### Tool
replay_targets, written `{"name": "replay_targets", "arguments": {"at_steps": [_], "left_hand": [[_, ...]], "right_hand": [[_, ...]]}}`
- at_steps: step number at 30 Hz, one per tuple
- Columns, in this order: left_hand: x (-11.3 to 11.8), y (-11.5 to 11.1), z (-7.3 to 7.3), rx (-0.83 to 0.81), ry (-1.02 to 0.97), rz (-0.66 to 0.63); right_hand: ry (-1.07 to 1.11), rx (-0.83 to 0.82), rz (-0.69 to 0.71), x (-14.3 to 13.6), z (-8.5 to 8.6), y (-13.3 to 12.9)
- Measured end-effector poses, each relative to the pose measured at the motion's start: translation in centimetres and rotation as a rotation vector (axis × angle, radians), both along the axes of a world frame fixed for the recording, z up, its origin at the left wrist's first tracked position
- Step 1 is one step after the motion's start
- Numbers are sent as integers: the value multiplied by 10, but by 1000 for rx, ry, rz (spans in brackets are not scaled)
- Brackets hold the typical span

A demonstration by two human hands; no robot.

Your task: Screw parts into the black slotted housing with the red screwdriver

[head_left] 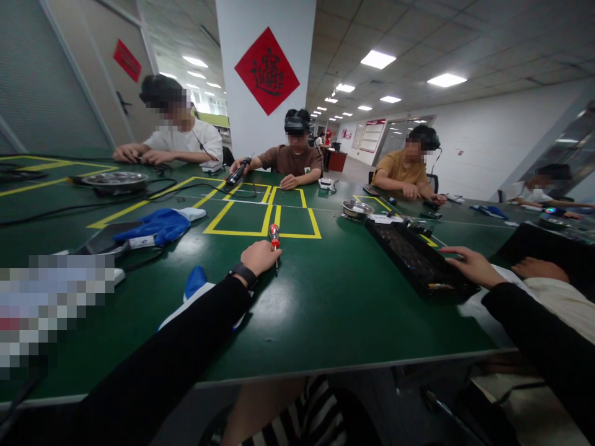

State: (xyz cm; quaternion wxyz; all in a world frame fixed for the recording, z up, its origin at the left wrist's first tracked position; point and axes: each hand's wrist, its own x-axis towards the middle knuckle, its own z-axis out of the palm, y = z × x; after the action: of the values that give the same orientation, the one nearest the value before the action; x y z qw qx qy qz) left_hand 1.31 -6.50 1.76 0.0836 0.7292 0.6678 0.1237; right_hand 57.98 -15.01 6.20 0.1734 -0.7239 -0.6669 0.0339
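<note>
A screwdriver (274,234) with a red and clear handle points its thin shaft towards me on the green table. My left hand (259,256), fingers curled, closes on it near where handle meets shaft. At the right, my right hand (473,266) has its fingers stretched out over the near right edge of a long black tray-like case (409,254). Whether those fingertips touch the case, I cannot tell. Small parts lie at the case's far end, and its inside is dark.
Blue and white gloves (160,226) lie at left; another glove (195,285) is partly under my left forearm. Metal bowls (357,209) stand further back. Yellow tape (239,233) marks the green table (334,322). Cables cross the left side. Several people sit around; a neighbour's hand (542,269) rests at right.
</note>
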Motion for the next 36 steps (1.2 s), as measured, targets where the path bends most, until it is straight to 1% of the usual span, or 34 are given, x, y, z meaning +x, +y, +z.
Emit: {"name": "replay_targets", "arguments": {"at_steps": [1,4,6,7,9,12,14,16,18,20,22,24,25,28,29,30,31,33,35,36], "left_hand": [[0,0,0,1,-1,-4],[-1,1,-1,9,-3,-10],[-1,1,-2,8,-1,-2],[0,1,-2,5,0,3],[0,1,-1,-3,3,10],[0,1,-1,-9,1,9],[0,1,-1,-8,-1,9],[0,1,-1,-4,-2,11],[0,2,-1,2,-3,12],[-1,2,-1,5,-6,7],[-1,2,-1,2,-8,-2],[-1,2,-1,-6,-5,-8],[-1,2,-1,-9,-4,-9],[-1,2,-1,-8,-3,-7],[-1,2,-1,-5,-4,-8],[-1,2,-1,-2,-5,-11],[-1,2,-1,2,-5,-14],[-1,2,-2,10,-6,-19],[-1,2,-2,15,-5,-19],[-1,3,-2,17,-2,-17]], "right_hand": [[39,-41,39,-5,7,-3],[139,-295,214,-20,25,-13],[132,-387,292,-26,31,-20],[117,-409,303,-28,32,-22],[93,-439,268,-28,32,-24],[114,-453,181,-26,28,-23],[162,-465,133,-25,25,-22],[239,-478,118,-25,23,-21],[325,-456,133,-24,21,-21],[392,-398,159,-23,20,-21],[443,-342,155,-20,19,-21],[502,-282,112,-20,17,-20],[542,-226,72,-20,16,-18],[658,3,-36,-25,15,-13],[642,51,-73,-27,15,-12],[580,62,-105,-28,15,-11],[478,28,-122,-28,15,-9],[230,-128,-96,-27,14,-8],[51,-305,-5,-25,10,-8],[-11,-364,33,-24,8,-8]]}}
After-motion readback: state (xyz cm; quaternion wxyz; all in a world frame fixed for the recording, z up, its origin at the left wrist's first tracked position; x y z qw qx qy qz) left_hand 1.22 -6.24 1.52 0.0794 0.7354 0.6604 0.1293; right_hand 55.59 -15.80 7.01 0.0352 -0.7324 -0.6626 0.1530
